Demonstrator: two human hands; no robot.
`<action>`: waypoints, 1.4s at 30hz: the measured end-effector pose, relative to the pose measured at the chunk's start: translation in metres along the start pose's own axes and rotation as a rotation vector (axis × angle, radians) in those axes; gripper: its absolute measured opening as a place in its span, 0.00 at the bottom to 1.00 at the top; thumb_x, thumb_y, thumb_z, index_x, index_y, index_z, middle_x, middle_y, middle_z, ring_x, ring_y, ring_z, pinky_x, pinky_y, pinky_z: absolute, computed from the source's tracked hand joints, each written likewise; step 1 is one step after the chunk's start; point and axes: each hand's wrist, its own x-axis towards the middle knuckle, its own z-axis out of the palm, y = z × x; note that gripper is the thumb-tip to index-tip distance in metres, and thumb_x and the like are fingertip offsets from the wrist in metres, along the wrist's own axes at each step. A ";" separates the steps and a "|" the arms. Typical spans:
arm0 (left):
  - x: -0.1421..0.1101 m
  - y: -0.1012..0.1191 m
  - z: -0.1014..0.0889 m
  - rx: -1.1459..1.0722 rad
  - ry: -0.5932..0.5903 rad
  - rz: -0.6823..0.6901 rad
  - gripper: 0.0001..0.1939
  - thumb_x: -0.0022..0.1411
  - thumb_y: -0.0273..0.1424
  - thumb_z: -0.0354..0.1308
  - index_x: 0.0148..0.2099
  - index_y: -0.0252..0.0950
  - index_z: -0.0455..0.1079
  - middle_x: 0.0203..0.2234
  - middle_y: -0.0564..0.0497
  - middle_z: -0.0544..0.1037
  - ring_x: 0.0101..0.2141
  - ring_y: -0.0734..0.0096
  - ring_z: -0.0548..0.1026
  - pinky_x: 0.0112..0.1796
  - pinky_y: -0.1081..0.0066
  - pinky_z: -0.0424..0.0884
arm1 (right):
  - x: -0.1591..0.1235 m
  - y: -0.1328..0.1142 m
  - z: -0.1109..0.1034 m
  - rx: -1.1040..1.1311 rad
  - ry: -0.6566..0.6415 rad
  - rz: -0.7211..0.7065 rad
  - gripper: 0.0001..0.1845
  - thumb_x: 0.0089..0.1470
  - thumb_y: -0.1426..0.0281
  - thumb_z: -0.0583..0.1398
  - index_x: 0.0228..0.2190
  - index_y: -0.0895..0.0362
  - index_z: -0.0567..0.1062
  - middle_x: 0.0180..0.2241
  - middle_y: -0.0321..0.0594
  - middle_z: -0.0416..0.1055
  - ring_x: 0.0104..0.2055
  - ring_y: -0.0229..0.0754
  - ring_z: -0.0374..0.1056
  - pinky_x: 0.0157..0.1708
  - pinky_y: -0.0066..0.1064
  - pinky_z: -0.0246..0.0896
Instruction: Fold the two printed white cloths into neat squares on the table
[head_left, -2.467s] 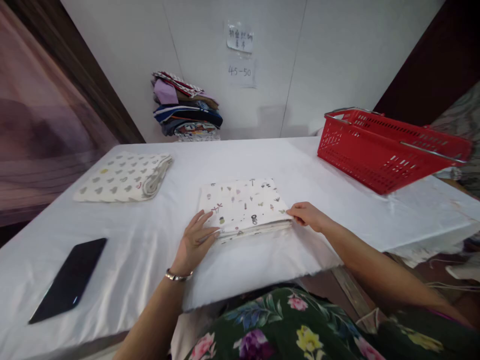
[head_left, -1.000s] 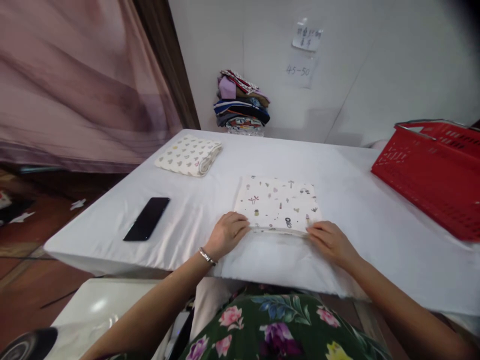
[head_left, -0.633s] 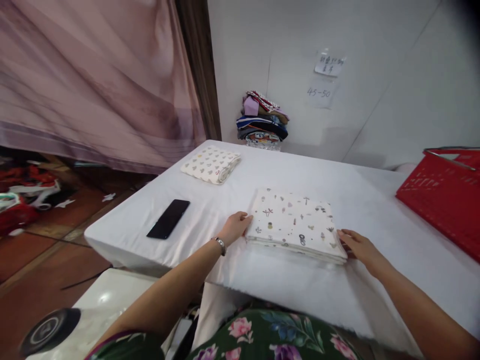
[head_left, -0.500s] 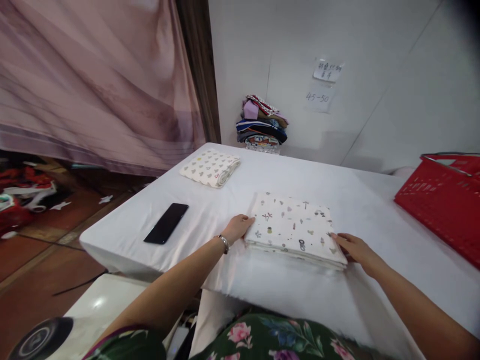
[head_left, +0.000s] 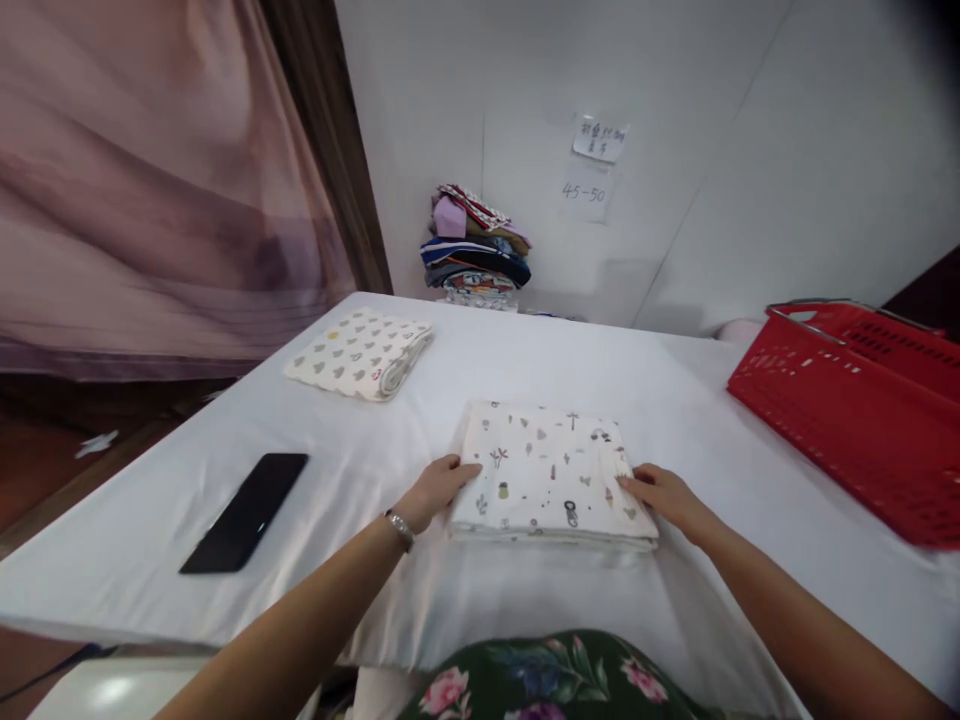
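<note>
A folded white cloth [head_left: 551, 478] with small printed figures lies flat on the white-covered table [head_left: 570, 355] in front of me. My left hand [head_left: 436, 490], a silver band at its wrist, grips the cloth's left edge, thumb on top. On the opposite edge my right hand [head_left: 666, 497] pinches the cloth, with its lower fingers partly hidden beside the layers. Farther back on the left is a second folded cloth [head_left: 352, 355] with grey printed shapes. A black phone [head_left: 246, 512] rests nearer me, left of my left forearm.
On the right side of the table stands a red plastic basket [head_left: 847, 400] with a metal handle. A stack of folded clothes [head_left: 476, 245] is by the back wall. Paper notes [head_left: 598, 140] hang on that wall. A pink curtain [head_left: 150, 200] covers the left.
The view has turned right and moved closer, so the table's things sit farther left in it and more of the basket shows. Both hands still hold the cloth's sides.
</note>
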 end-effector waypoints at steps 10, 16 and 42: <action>-0.006 -0.002 0.006 -0.099 0.012 -0.043 0.20 0.46 0.37 0.63 0.39 0.33 0.66 0.33 0.46 0.77 0.31 0.66 0.75 0.29 0.71 0.70 | 0.071 -0.040 -0.011 -0.297 0.111 -0.535 0.30 0.49 0.56 0.58 0.52 0.53 0.65 0.58 0.45 0.57 0.61 0.51 0.50 0.58 0.46 0.47; -0.002 -0.013 0.008 -0.123 0.064 -0.002 0.16 0.46 0.32 0.61 0.38 0.33 0.66 0.27 0.49 0.76 0.26 0.68 0.74 0.28 0.70 0.70 | 0.124 -0.096 -0.002 -0.436 -0.318 -0.451 0.38 0.42 0.55 0.63 0.54 0.53 0.65 0.54 0.47 0.64 0.51 0.53 0.64 0.45 0.39 0.64; 0.025 0.005 -0.050 -0.201 0.350 0.045 0.18 0.52 0.41 0.60 0.38 0.33 0.64 0.33 0.46 0.74 0.29 0.72 0.74 0.29 0.71 0.72 | 0.154 -0.104 0.009 -0.034 -0.403 -0.059 0.31 0.45 0.45 0.56 0.39 0.57 0.75 0.44 0.49 0.72 0.42 0.49 0.69 0.38 0.35 0.64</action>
